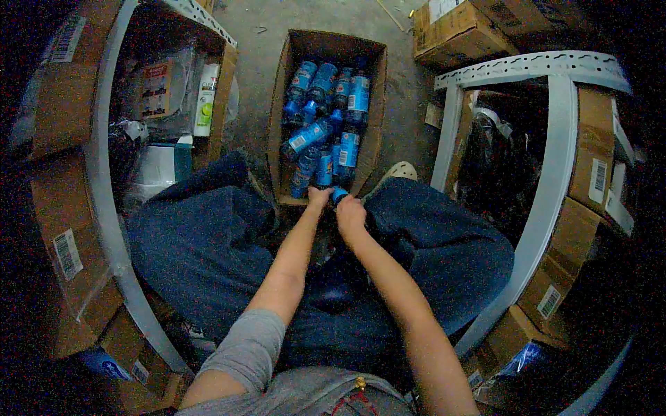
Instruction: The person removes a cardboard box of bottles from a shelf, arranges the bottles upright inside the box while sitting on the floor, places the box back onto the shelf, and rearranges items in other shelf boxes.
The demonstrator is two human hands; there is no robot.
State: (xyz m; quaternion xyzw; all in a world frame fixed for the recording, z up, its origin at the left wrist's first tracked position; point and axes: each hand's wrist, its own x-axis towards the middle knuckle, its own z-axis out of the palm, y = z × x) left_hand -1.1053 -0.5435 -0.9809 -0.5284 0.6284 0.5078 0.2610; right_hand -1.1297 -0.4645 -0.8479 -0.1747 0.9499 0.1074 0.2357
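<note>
An open cardboard box [379, 132] stands on the floor between my legs, with several blue-labelled plastic bottles [357, 93] inside. Most of them stand upright; one bottle [309, 136] lies slanted across the others. At the near rim, my right hand [352, 213] is closed around a blue-labelled bottle [338, 195], mostly covered by the fingers. Just beside it, my left hand [319, 196] is at the box's near edge, close to the same bottle. Its fingers are curled in, and what they grip is hidden.
White metal shelving frames [557, 145] rise on both sides, loaded with cardboard boxes [66, 201]. A green-and-white package [206, 100] and plastic-wrapped goods sit on the left shelf. More cartons [458, 31] are stacked at the back right. Concrete floor [253, 90] surrounds the box.
</note>
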